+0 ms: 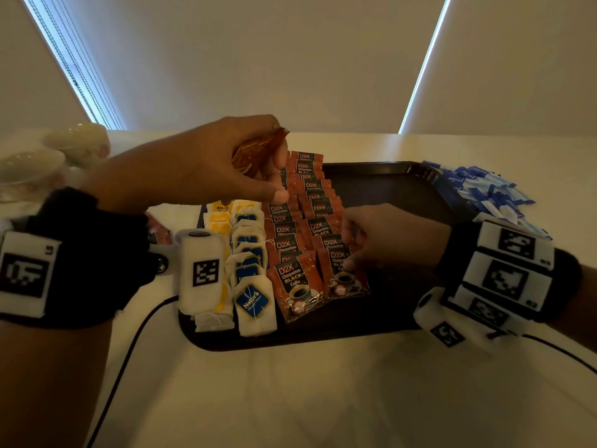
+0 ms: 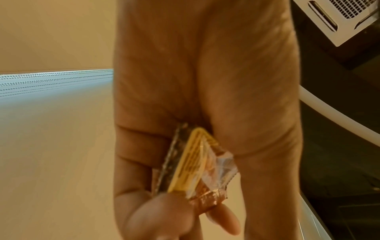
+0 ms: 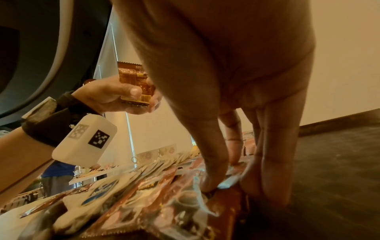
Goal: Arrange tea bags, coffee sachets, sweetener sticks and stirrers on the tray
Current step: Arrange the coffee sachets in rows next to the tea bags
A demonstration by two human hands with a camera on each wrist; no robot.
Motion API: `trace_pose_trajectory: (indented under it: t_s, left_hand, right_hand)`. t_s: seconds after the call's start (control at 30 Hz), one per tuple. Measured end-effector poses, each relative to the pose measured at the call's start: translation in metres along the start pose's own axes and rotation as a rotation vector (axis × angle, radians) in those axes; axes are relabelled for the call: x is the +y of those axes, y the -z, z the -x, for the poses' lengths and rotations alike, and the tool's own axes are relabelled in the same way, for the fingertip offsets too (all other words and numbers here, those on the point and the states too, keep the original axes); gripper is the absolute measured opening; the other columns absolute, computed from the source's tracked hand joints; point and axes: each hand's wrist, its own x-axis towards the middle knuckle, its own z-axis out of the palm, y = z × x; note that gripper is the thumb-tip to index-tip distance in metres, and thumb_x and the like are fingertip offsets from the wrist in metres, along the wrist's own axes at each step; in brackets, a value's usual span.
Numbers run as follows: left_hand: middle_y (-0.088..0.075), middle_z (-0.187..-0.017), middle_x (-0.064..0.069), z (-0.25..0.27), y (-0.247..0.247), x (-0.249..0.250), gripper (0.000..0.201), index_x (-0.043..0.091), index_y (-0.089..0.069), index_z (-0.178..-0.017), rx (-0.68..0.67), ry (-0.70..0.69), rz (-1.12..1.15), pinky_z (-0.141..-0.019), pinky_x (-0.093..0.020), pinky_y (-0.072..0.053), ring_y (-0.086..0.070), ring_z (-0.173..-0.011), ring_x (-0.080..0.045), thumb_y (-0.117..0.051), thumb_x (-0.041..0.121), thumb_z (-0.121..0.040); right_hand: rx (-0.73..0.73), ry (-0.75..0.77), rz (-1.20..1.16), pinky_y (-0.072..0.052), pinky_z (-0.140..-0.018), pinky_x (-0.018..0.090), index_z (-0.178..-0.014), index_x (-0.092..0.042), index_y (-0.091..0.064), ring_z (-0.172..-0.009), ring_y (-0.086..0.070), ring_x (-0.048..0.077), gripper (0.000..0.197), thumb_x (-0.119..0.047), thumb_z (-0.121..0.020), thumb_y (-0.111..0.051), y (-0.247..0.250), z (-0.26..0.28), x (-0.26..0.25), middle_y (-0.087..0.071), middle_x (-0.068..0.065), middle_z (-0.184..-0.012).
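A dark tray (image 1: 391,192) lies on the white table. At its left stand a row of yellow tea bags (image 1: 219,218) and a row of blue-label tea bags (image 1: 255,302). Beside them run two overlapping rows of red coffee sachets (image 1: 295,281). My left hand (image 1: 274,163) hovers over the far end of those rows and grips a small bunch of coffee sachets (image 1: 255,153) (image 2: 195,164) (image 3: 135,84). My right hand (image 1: 350,255) (image 3: 236,186) reaches down to the front sachet of the right row (image 1: 342,279), thumb on top and fingers at its right edge, pinching it.
A loose pile of blue-and-white sweetener sticks (image 1: 484,192) lies off the tray's right side. Pale cups (image 1: 77,140) stand at the back left. A black cable (image 1: 129,334) trails from my left wrist across the table (image 1: 323,399). The tray's right half is bare.
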Motion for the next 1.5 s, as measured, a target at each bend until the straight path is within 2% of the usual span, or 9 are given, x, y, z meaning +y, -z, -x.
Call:
trace_pose_trajectory:
  t_s: [0.23, 0.37, 0.5, 0.57, 0.7, 0.87, 1.03, 1.17, 1.5]
  left_hand:
    - [-0.066, -0.088, 0.000, -0.003, 0.000, -0.005, 0.020, 0.016, -0.058, -0.093, -0.070, 0.021, 0.053, -0.051, -0.020, -0.052, -0.067, -0.075, -0.007, -0.072, 0.024, -0.081]
    - [-0.065, -0.081, 0.007, 0.000, -0.005, 0.000, 0.017, 0.024, -0.057, -0.089, -0.133, 0.017, -0.011, -0.055, -0.019, -0.051, -0.062, -0.069, -0.001, -0.054, 0.033, -0.075]
    - [-0.044, -0.094, 0.005, -0.003, -0.012, -0.004, 0.041, 0.024, -0.047, -0.110, -0.162, 0.045, -0.371, -0.064, -0.026, -0.046, -0.048, -0.078, -0.002, -0.062, 0.041, -0.076]
    - [-0.040, -0.098, 0.008, -0.003, -0.021, -0.004, 0.045, 0.043, -0.041, -0.104, -0.218, -0.044, -0.371, -0.070, -0.018, -0.044, -0.046, -0.087, -0.004, -0.071, 0.043, -0.070]
    - [-0.030, -0.100, 0.022, -0.002, -0.022, 0.000, 0.064, 0.042, -0.032, -0.101, -0.243, -0.034, -0.426, -0.069, -0.007, -0.041, -0.038, -0.091, 0.009, -0.082, 0.047, -0.061]
    - [-0.062, -0.092, 0.011, -0.004, -0.010, 0.001, 0.022, 0.030, -0.058, -0.102, -0.151, -0.094, -0.163, -0.071, -0.013, -0.051, -0.062, -0.083, -0.003, -0.060, 0.045, -0.086]
    - [-0.064, -0.090, 0.019, -0.005, -0.010, 0.000, 0.012, 0.024, -0.067, -0.093, -0.160, -0.073, -0.254, -0.066, -0.007, -0.045, -0.060, -0.082, -0.003, -0.062, 0.034, -0.088]
    - [-0.063, -0.086, 0.023, -0.001, -0.011, 0.004, 0.017, 0.032, -0.065, -0.097, -0.177, -0.022, -0.326, -0.070, -0.004, -0.044, -0.058, -0.086, 0.004, -0.063, 0.037, -0.081]
    - [-0.055, -0.095, 0.022, 0.023, -0.027, 0.015, 0.029, 0.040, -0.054, -0.105, -0.161, -0.032, -0.514, -0.072, -0.007, -0.040, -0.051, -0.093, 0.009, -0.049, 0.050, -0.079]
  right_hand:
    - [0.123, 0.121, 0.005, -0.038, -0.062, 0.015, -0.098, -0.022, -0.052, -0.078, -0.048, 0.001, 0.027, -0.034, -0.080, -0.068, 0.016, 0.017, -0.007, -0.049, -0.013, -0.086]
    - [0.302, 0.278, -0.370, -0.055, -0.063, 0.022, -0.089, -0.022, -0.056, -0.066, -0.063, 0.006, 0.029, -0.050, -0.085, -0.049, 0.030, 0.031, -0.030, -0.062, -0.003, -0.081]
    - [0.026, 0.244, -0.830, -0.059, -0.068, 0.033, -0.089, -0.008, -0.064, -0.069, -0.067, 0.017, 0.060, -0.062, -0.074, -0.043, 0.032, 0.039, -0.045, -0.069, 0.012, -0.084]
    - [-0.065, 0.278, -0.876, -0.059, -0.074, 0.036, -0.093, -0.007, -0.067, -0.075, -0.068, 0.020, 0.054, -0.055, -0.074, -0.051, 0.025, 0.038, -0.047, -0.071, 0.011, -0.088]
    - [-0.053, 0.243, -0.942, -0.059, -0.075, 0.032, -0.102, -0.006, -0.067, -0.089, -0.070, 0.021, 0.037, -0.024, -0.070, -0.065, 0.020, 0.035, -0.041, -0.072, 0.011, -0.097]
    - [0.006, 0.200, -0.730, -0.058, -0.077, 0.033, -0.110, -0.015, -0.061, -0.092, -0.069, 0.018, 0.022, -0.012, -0.089, -0.056, 0.023, 0.035, -0.022, -0.069, 0.007, -0.104]
    - [-0.015, 0.172, -0.368, -0.053, -0.067, 0.020, -0.085, -0.033, -0.051, -0.084, -0.064, 0.010, 0.026, -0.011, -0.096, -0.044, 0.030, 0.036, -0.005, -0.060, -0.006, -0.092]
    - [-0.225, 0.113, 0.017, -0.046, -0.067, 0.016, -0.097, -0.034, -0.055, -0.079, -0.057, 0.004, 0.020, -0.016, -0.096, -0.046, 0.024, 0.033, 0.004, -0.056, -0.012, -0.089]
    - [0.012, 0.151, 0.138, -0.035, -0.060, 0.011, -0.089, -0.023, -0.046, -0.076, -0.046, 0.002, 0.021, -0.023, -0.084, -0.067, 0.004, 0.016, 0.003, -0.045, -0.014, -0.083]
